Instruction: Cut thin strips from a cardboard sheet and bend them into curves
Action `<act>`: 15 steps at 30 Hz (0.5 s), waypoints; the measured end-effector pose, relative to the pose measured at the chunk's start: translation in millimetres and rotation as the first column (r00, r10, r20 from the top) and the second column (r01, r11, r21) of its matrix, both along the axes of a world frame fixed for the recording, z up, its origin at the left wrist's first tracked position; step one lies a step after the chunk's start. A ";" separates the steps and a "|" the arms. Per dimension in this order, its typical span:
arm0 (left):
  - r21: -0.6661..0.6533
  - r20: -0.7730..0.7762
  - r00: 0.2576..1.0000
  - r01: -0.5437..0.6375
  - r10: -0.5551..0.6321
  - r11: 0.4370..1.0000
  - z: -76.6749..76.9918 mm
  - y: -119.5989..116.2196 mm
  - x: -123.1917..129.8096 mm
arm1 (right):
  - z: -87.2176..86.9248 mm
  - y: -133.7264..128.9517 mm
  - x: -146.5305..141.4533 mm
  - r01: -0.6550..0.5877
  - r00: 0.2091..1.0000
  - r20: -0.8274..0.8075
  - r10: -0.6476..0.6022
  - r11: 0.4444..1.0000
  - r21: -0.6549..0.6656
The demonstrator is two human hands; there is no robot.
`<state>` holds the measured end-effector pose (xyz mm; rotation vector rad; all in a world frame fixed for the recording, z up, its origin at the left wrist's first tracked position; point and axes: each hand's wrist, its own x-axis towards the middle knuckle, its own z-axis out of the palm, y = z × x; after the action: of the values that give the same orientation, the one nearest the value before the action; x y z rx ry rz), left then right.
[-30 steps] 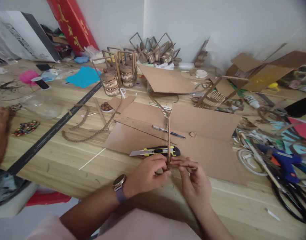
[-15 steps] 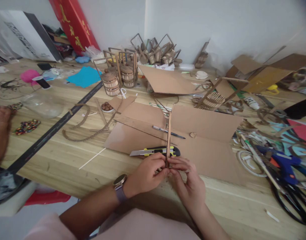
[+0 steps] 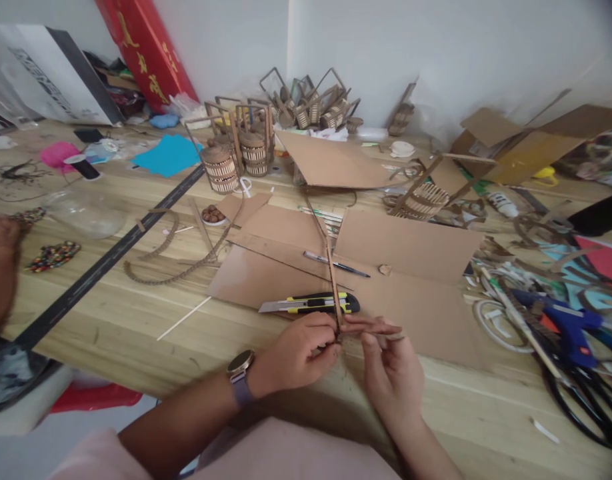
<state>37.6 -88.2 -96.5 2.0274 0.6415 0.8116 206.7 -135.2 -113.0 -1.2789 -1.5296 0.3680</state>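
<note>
My left hand (image 3: 306, 348), with a watch on its wrist, pinches the lower end of a narrow brown cardboard strip (image 3: 332, 273). The strip rises away from me over a pen (image 3: 336, 264) and a yellow-and-black utility knife (image 3: 306, 303). Just right of the strip's lower end, my right hand (image 3: 393, 360) has its fingers and thumb pressed together around a thin brown piece whose tip sticks out to the right. Under the pen lies a creased cardboard sheet (image 3: 416, 300).
Small woven baskets (image 3: 221, 167) stand at the back. On the right lie a blue glue gun (image 3: 561, 320) and black-handled scissors (image 3: 581, 400). Another person's hand (image 3: 1, 267) rests at the left edge, near a bead string (image 3: 53, 256).
My right hand has moved slightly right, and a thin brown piece now shows in its fingers. The strip in my left hand leans further left at its top.
</note>
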 end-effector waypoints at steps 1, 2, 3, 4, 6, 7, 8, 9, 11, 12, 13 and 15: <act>-0.014 0.002 1.000 -0.005 0.005 1.000 0.2 0.2 -0.5 | -0.1 -0.3 -0.3 -0.011 1.000 0.006 0.011 1.000 0.018; -0.038 0.004 1.000 -0.011 0.012 0.999 0.5 0.5 -1.1 | -0.3 -0.5 -0.8 -0.024 1.000 0.015 0.023 0.999 0.041; -0.073 0.005 1.000 -0.016 0.016 0.997 0.8 1.0 -1.8 | -0.6 -0.8 -1.3 -0.036 0.999 0.026 0.035 0.997 0.067; -0.113 0.008 1.000 -0.018 0.019 0.993 1.0 1.6 -2.6 | -0.9 -1.0 -1.9 -0.048 0.998 0.039 0.045 0.995 0.089; -0.187 0.008 1.000 -0.020 0.022 0.982 1.2 2.7 -3.7 | -1.6 -1.2 -2.8 -0.073 0.996 0.060 0.067 0.990 0.117; -0.208 0.005 1.000 -0.027 0.028 0.978 1.1 3.1 -3.9 | -1.9 -1.1 -3.2 -0.084 0.995 0.063 0.076 0.988 0.126; -0.217 0.002 0.999 -0.040 0.041 0.975 1.0 3.4 -3.8 | -2.1 -0.8 -3.4 -0.096 0.994 0.063 0.088 0.987 0.131; -0.215 0.001 0.998 -0.058 0.060 0.975 0.9 3.5 -3.5 | -2.1 -0.3 -3.5 -0.104 0.993 0.066 0.096 0.986 0.132; -0.194 0.006 0.995 -0.094 0.097 0.977 1.1 3.3 -2.8 | -1.7 1.3 -3.4 -0.108 0.990 0.101 0.095 0.986 0.124; -0.184 0.011 0.994 -0.107 0.111 0.977 1.3 3.2 -2.5 | -1.1 2.2 -3.2 -0.106 0.987 0.134 0.089 0.987 0.122; -0.178 0.014 0.993 -0.115 0.120 0.977 1.7 3.0 -2.3 | -0.4 3.2 -3.0 -0.104 0.982 0.170 0.083 0.987 0.123; -0.173 0.008 0.993 -0.118 0.121 0.978 2.4 2.7 -2.3 | 1.2 4.7 -2.3 -0.109 0.969 0.234 0.074 0.984 0.140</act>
<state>35.4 -85.5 -94.1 1.8373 0.8022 0.8147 204.4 -130.5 -111.8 -1.1628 -1.7800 0.1627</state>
